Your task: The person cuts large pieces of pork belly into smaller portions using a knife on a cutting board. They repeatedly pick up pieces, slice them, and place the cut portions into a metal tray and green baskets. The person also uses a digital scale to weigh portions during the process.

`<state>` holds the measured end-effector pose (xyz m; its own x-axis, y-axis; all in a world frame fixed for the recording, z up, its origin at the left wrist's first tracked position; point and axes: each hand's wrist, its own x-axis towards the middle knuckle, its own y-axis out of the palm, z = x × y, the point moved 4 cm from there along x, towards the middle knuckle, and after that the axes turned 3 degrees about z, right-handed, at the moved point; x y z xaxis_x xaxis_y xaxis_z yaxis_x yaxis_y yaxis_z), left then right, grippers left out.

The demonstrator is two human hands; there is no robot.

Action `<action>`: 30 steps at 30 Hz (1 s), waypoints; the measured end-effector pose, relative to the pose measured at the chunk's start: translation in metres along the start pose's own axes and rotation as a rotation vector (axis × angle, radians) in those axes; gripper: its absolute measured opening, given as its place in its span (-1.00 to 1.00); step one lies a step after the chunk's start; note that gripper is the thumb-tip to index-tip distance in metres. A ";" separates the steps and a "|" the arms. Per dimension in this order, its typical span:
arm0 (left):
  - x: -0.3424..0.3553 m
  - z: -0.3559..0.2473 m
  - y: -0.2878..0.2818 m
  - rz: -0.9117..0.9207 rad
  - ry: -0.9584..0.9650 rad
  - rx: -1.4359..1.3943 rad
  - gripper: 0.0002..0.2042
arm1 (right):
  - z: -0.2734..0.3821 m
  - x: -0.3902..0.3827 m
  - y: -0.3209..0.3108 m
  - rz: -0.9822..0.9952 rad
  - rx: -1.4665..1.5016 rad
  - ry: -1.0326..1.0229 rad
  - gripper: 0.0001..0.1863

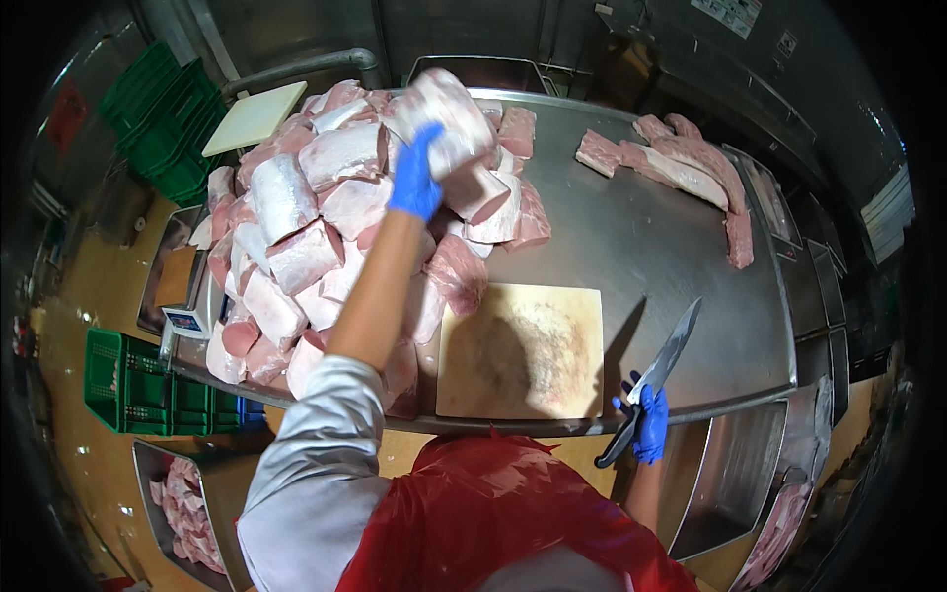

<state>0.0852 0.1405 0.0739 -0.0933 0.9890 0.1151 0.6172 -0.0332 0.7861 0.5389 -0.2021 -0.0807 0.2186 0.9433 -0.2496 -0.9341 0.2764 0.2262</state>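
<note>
My left hand (418, 176), in a blue glove, reaches far over a large heap of raw pork chunks (296, 207) and grips a big pale pork chunk (449, 118) at its near left side. That chunk is smeared by motion and seems raised above the others. Over the near edge of the steel table, my right hand (649, 426), also blue-gloved, is closed around the black handle of a knife (673, 343). The blade points up and away to the right. Between the hands lies a stained white cutting board (521, 350), its surface partly in shadow.
Long strips of pork (681, 163) lie at the table's (651, 257) far right. A scale (187, 324) stands by its left edge. Green crates (163, 118) are stacked beyond, with more green crates (128, 390) nearer. Steel bins (735, 474) line the right; a meat-filled bin (187, 513) sits lower left.
</note>
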 end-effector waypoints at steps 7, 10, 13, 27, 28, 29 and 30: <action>0.107 -0.027 -0.057 -0.528 0.372 0.553 -0.30 | -0.048 -0.002 -0.006 -0.058 0.031 0.085 -0.57; 0.028 0.124 -0.040 0.222 0.298 1.046 -0.47 | -0.060 -0.008 -0.018 -0.137 0.043 0.064 -0.62; -0.064 0.235 -0.089 0.809 0.348 1.517 -0.57 | -0.059 0.000 -0.026 -0.104 0.082 0.035 -0.70; -0.040 0.425 0.109 0.902 -0.069 1.553 -0.61 | -0.041 0.083 -0.284 -0.631 0.146 -0.064 -0.75; -0.028 0.447 0.126 0.909 -0.069 1.563 -0.61 | -0.038 0.093 -0.308 -0.640 0.144 -0.057 -0.76; -0.008 0.473 0.125 0.959 -0.077 1.568 -0.55 | -0.025 0.103 -0.320 -0.635 0.153 -0.053 -0.77; 0.016 0.498 0.126 0.975 -0.034 1.608 -0.51 | -0.011 0.113 -0.333 -0.631 0.163 -0.049 -0.78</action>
<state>0.5510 0.2243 -0.1273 0.6967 0.7122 0.0855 0.4867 -0.3819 -0.7857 0.8720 -0.1900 -0.1942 0.7272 0.5968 -0.3391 -0.5678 0.8006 0.1914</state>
